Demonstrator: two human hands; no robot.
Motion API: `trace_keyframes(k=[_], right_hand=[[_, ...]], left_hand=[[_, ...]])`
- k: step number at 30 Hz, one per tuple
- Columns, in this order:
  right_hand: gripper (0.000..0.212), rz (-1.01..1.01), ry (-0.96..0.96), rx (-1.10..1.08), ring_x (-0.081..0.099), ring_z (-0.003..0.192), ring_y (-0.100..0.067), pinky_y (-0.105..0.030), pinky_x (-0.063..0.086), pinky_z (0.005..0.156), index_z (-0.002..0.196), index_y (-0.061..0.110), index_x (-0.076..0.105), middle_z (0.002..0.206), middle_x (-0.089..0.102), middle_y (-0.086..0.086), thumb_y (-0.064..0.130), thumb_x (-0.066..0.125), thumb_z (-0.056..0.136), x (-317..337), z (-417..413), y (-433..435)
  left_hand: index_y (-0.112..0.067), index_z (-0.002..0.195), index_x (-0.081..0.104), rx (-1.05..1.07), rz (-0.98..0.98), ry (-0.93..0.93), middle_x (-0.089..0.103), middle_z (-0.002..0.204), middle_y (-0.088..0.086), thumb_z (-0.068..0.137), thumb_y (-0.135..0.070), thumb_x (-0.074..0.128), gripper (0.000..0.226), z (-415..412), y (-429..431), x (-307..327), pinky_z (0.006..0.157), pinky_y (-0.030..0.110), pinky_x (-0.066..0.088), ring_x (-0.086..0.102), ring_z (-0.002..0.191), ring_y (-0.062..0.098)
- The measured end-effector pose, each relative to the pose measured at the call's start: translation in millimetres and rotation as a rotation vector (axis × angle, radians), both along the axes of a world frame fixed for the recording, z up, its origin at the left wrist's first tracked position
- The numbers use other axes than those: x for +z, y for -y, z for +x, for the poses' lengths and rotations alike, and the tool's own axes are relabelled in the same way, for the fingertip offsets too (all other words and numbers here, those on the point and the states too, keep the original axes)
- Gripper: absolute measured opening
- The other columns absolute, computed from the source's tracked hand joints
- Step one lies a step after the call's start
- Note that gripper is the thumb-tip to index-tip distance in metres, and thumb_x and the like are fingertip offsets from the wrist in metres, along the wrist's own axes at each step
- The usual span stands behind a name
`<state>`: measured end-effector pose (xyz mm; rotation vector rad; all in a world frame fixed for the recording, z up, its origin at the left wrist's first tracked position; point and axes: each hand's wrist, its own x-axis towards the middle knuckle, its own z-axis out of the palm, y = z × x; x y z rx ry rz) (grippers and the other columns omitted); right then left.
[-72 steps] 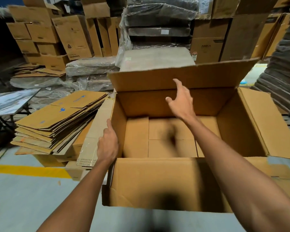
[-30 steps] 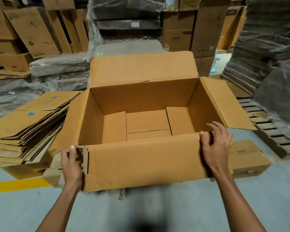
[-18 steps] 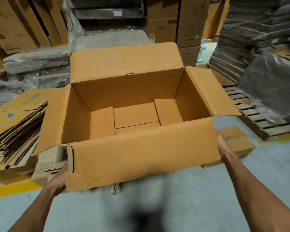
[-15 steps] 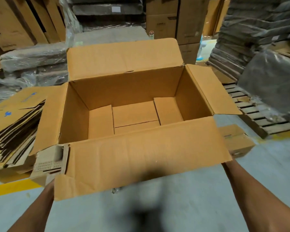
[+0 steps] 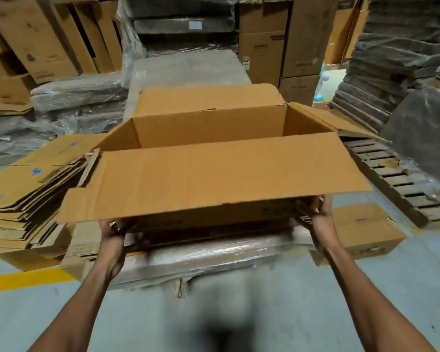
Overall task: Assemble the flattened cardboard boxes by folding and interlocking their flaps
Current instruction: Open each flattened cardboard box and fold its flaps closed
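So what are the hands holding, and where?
The open cardboard box. The left hand grips its near left corner and the right hand its near right corner, just under the folded-out near flap.

plain tan-brown box (image 5: 226, 179), yellow floor stripe (image 5: 23, 279), flat cartons (image 5: 18, 199) with seemingly blue marks

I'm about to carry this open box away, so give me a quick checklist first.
1. Left hand grips the cardboard box at its near left corner: ok.
2. Right hand grips the near right corner: ok.
3. Box walls squared open: ok.
4. Bottom flaps interlocked: cannot tell; the near top flap hides the floor of the box.
5. Way ahead free: not ok; a wrapped bundle lies right below and a small closed box to the right.
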<state>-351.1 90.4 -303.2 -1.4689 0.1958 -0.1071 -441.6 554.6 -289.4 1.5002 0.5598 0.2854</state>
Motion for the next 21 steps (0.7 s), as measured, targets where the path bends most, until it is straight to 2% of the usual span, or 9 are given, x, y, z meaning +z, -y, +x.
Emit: trace_keyframes(k=[2, 5, 9, 11, 13, 15, 17, 19, 21], right_hand=[[0.044, -0.042, 0.042, -0.017, 0.068, 0.100, -0.015, -0.033, 0.057, 0.074, 0.129, 0.021, 0.043, 0.117, 0.065, 0.003, 0.003, 0.067, 0.096, 34.2, 6.9, -6.8], [0.047, -0.050, 0.033, -0.009, 0.069, 0.104, -0.017, -0.034, 0.055, 0.077, 0.132, 0.024, 0.051, 0.117, 0.069, 0.001, 0.017, 0.075, 0.093, 70.6, 14.7, -6.9], [0.045, -0.188, 0.010, -0.019, 0.069, 0.102, -0.018, -0.037, 0.059, 0.075, 0.130, 0.027, 0.059, 0.116, 0.070, 0.002, 0.026, 0.079, 0.090, 119.1, 27.6, -0.3], [0.048, -0.271, -0.028, -0.035, 0.068, 0.101, -0.019, -0.042, 0.061, 0.075, 0.131, 0.026, 0.061, 0.115, 0.070, 0.000, 0.031, 0.080, 0.088, 137.7, 33.9, 1.7], [0.041, -0.378, -0.056, -0.035, 0.067, 0.103, -0.021, -0.049, 0.062, 0.083, 0.127, 0.028, 0.064, 0.114, 0.070, 0.001, 0.036, 0.078, 0.089, 149.7, 38.2, 1.3], [0.039, -0.493, -0.069, -0.017, 0.064, 0.104, -0.022, -0.048, 0.060, 0.084, 0.126, 0.028, 0.065, 0.111, 0.067, 0.002, 0.044, 0.074, 0.091, 159.0, 40.4, 1.2], [0.046, -0.595, -0.081, -0.025, 0.062, 0.104, -0.024, -0.046, 0.059, 0.083, 0.126, 0.025, 0.064, 0.111, 0.064, -0.001, 0.053, 0.071, 0.091, 165.7, 44.8, -2.5], [0.053, -0.637, -0.072, -0.062, 0.059, 0.106, -0.023, -0.048, 0.056, 0.091, 0.130, 0.024, 0.063, 0.112, 0.062, 0.000, 0.059, 0.069, 0.090, 163.2, 50.5, -7.8], [0.050, -0.535, 0.029, -0.079, 0.056, 0.111, -0.019, -0.046, 0.050, 0.099, 0.131, 0.029, 0.061, 0.112, 0.061, 0.007, 0.058, 0.069, 0.091, 149.3, 52.2, -12.3]], left_hand=[[-0.023, 0.114, 0.034, 0.094, -0.086, 0.046, 0.065, 0.118, 0.006, 0.095, -0.002, 0.063, 0.041, 12.2, 6.9, 23.9, 0.081, 0.046, 0.056, 0.065, 0.102, 0.020], [-0.023, 0.114, 0.034, 0.198, -0.153, 0.116, 0.064, 0.113, 0.007, 0.086, -0.011, 0.076, 0.052, 26.1, 11.5, 55.7, 0.079, 0.041, 0.052, 0.061, 0.105, 0.024], [-0.022, 0.114, 0.037, 0.270, -0.073, 0.113, 0.064, 0.125, 0.014, 0.067, -0.017, 0.087, 0.068, 38.8, 6.1, 95.8, 0.070, 0.039, 0.053, 0.067, 0.105, 0.030], [-0.020, 0.116, 0.036, 0.264, -0.001, 0.082, 0.063, 0.122, 0.012, 0.071, -0.013, 0.086, 0.067, 41.4, 1.7, 112.1, 0.069, 0.040, 0.053, 0.066, 0.103, 0.030], [-0.019, 0.118, 0.037, 0.230, 0.077, 0.037, 0.061, 0.114, 0.007, 0.076, -0.014, 0.084, 0.063, 41.1, 0.4, 123.3, 0.073, 0.042, 0.051, 0.062, 0.098, 0.027], [-0.019, 0.119, 0.039, 0.178, 0.143, 0.009, 0.059, 0.105, 0.002, 0.079, -0.016, 0.084, 0.060, 39.4, 0.8, 130.3, 0.073, 0.038, 0.049, 0.058, 0.090, 0.020], [-0.019, 0.121, 0.040, 0.144, 0.155, -0.001, 0.058, 0.102, -0.001, 0.082, -0.020, 0.084, 0.059, 37.0, 0.5, 133.0, 0.068, 0.034, 0.047, 0.057, 0.087, 0.016], [-0.020, 0.127, 0.041, 0.131, 0.162, 0.007, 0.059, 0.109, 0.000, 0.082, -0.028, 0.085, 0.063, 33.7, -0.4, 130.7, 0.074, 0.036, 0.050, 0.059, 0.097, 0.020], [-0.023, 0.129, 0.042, 0.139, 0.174, 0.070, 0.061, 0.118, -0.001, 0.080, -0.038, 0.086, 0.068, 30.8, -1.6, 122.4, 0.089, 0.044, 0.052, 0.061, 0.110, 0.021]])
